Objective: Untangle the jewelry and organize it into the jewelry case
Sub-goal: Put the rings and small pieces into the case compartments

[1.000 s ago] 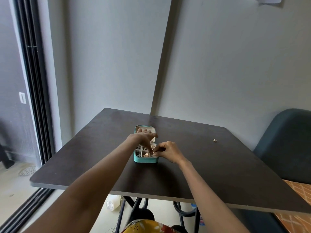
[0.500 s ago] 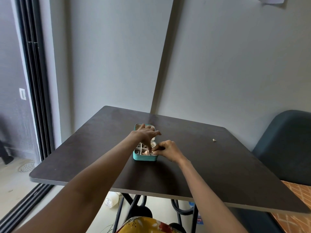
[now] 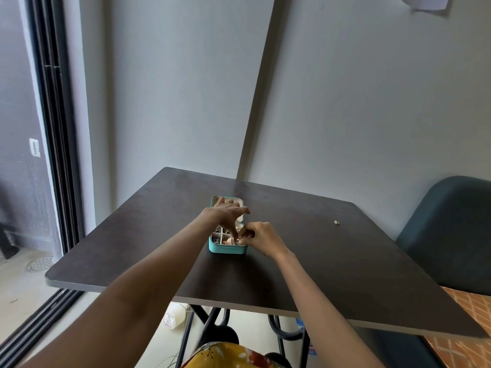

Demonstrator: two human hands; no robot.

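A small teal jewelry case (image 3: 225, 249) lies open in the middle of the dark table (image 3: 332, 261), its lid flat behind it. Its white compartments hold several small pieces, among them a rose-gold piece (image 3: 228, 241) in the front row. My left hand (image 3: 225, 213) reaches over the case with fingertips pointing down into the front compartments. My right hand (image 3: 261, 237) is at the case's right front corner, fingers pinched together on a small gold piece of jewelry (image 3: 239, 239). The fingers hide most of that piece.
One small loose jewelry item (image 3: 336, 222) lies alone on the table to the right. A dark teal chair (image 3: 449, 235) stands at the right. A sliding door frame (image 3: 53, 155) is on the left, and grey walls lie behind the table.
Both hands stay at the case with only small finger movements. The view has shifted slightly.
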